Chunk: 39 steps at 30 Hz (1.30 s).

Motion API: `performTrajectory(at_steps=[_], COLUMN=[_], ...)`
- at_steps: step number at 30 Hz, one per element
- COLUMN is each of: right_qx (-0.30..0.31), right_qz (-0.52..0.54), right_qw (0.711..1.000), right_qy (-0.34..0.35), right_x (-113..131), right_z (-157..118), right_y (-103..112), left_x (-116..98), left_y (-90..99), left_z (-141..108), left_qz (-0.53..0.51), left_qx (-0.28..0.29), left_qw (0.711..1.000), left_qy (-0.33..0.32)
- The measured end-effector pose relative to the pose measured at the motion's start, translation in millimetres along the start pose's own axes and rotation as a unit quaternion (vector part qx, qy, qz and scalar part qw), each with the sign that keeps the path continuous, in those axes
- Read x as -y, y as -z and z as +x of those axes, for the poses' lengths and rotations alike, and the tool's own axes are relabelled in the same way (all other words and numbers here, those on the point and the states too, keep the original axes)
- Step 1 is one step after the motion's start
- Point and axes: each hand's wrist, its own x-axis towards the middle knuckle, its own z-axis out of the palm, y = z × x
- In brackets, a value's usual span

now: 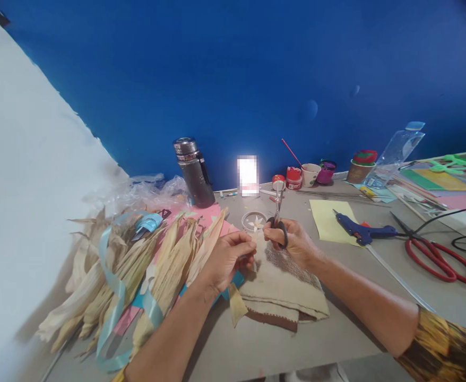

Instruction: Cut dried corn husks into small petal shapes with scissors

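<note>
Black-handled scissors (278,208): held them blades-up in right hand (294,239), grip wrapped round handles. Pressed left hand (231,257) fingertips together above folded beige cloth (284,297), couldn't tell whether on anything. Had dried husks (177,254) heaped off left on counter (356,339), light-blue ribbon (115,281) trailing over. Spotted pale star-shaped piece (256,224) at ring (244,217) just past hands. Left blue glue gun (364,229) partly on yellow paper (322,223), off right.

One head-worn camera looks forward and down over a nearby table (324,342).
</note>
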Motion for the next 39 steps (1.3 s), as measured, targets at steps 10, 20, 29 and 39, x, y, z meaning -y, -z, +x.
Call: performTrajectory(at_steps=[10, 20, 29, 39], right_qx=[0.164, 0.243, 0.227, 0.208], right_qz=[-0.124, -0.114, -0.142, -0.185], right_qw=[0.979, 0.963, 0.963, 0.960], right_qy=[-0.004, 0.003, -0.016, 0.008], right_x=[0.5, -9.7, -9.8, -14.9], right_z=[-8.9, -12.9, -14.9, -12.3], right_y=[-7.5, -10.7, -13.6, -12.5], left_x=[-6.7, -8.8, -9.9, -8.6], left_y=[4.1, 3.4, -3.1, -3.0], left_z=[-0.2, -2.6, -5.2, -6.0], left_qz=[-0.156, -0.147, -0.151, -0.156], left_qx=[-0.047, -0.043, -0.062, -0.067], left_qw=[0.985, 0.985, 0.982, 0.981], left_qy=[-0.047, -0.084, -0.093, -0.093])
